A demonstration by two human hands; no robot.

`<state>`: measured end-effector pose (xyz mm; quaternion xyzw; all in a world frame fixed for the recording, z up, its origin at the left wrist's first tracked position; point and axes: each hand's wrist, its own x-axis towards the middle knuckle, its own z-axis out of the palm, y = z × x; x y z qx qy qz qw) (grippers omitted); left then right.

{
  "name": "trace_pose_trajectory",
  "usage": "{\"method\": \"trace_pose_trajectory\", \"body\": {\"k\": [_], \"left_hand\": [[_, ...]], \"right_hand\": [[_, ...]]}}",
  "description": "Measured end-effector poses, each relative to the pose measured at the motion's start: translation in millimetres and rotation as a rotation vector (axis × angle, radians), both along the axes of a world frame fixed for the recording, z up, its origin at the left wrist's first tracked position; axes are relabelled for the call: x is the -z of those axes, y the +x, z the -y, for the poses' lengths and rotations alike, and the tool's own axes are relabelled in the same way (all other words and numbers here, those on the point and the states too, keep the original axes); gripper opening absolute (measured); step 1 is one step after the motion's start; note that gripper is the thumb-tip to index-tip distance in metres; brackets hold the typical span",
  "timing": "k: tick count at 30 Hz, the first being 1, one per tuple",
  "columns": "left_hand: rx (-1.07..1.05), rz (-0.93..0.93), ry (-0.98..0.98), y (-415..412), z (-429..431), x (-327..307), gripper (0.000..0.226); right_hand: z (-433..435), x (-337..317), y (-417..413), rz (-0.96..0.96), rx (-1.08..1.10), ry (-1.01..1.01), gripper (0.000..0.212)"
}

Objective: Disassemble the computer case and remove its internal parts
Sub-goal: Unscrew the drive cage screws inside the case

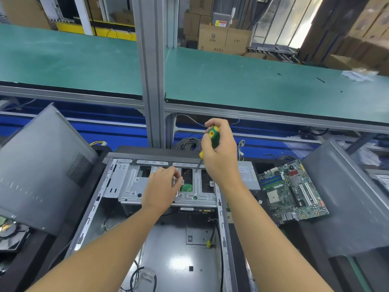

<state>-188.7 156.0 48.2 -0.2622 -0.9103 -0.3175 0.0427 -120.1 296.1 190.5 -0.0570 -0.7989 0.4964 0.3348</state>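
An open grey computer case (90,216) lies in front of me with its inside bared. A silver drive cage (130,184) sits at its far end, with a small green circuit board (187,187) showing through a slot. My right hand (221,157) grips a green and yellow screwdriver (213,137), tip pointing down at the cage's top. My left hand (162,188) rests on the cage, fingers lightly bent over a small metal part that I cannot make out clearly. Black cables (136,277) lie on the case floor.
A removed motherboard (294,190) and a power supply (249,175) lie right of the case. A grey side panel (42,165) leans at the left, another grey panel (347,197) at the right. A hard drive (10,234) lies far left. A green-topped bench (231,81) and upright post (151,81) stand behind.
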Motion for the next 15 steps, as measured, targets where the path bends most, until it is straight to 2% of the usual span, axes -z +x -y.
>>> {"method": "trace_pose_trajectory", "body": {"k": [2, 4, 8, 11, 13, 15], "left_hand": [[0.001, 0.057, 0.054, -0.3, 1.3, -2.1, 0.008], [0.025, 0.08, 0.145, 1.8, -2.5, -9.4, 0.006], [0.307, 0.12, 0.299, 32.5, -36.9, -44.8, 0.009], [0.639, 0.262, 0.159, 71.8, -75.0, -62.2, 0.006], [0.863, 0.339, -0.082, 100.8, -101.3, -58.2, 0.01], [1.016, 0.332, -0.367, 127.6, -123.7, -45.0, 0.012]], "right_hand": [[-14.2, -1.6, 9.7, 0.009, 0.004, 0.124, 0.028], [-31.4, 0.8, 21.3, 0.117, -0.028, 0.159, 0.03], [-64.1, 14.7, 46.0, 0.338, -0.043, 0.101, 0.032], [-86.9, 18.7, 66.0, 0.386, 0.014, 0.121, 0.025], [-107.5, 18.9, 83.2, 0.454, 0.046, 0.152, 0.02], [-126.2, 18.9, 103.6, 0.522, 0.058, 0.183, 0.017]]}}
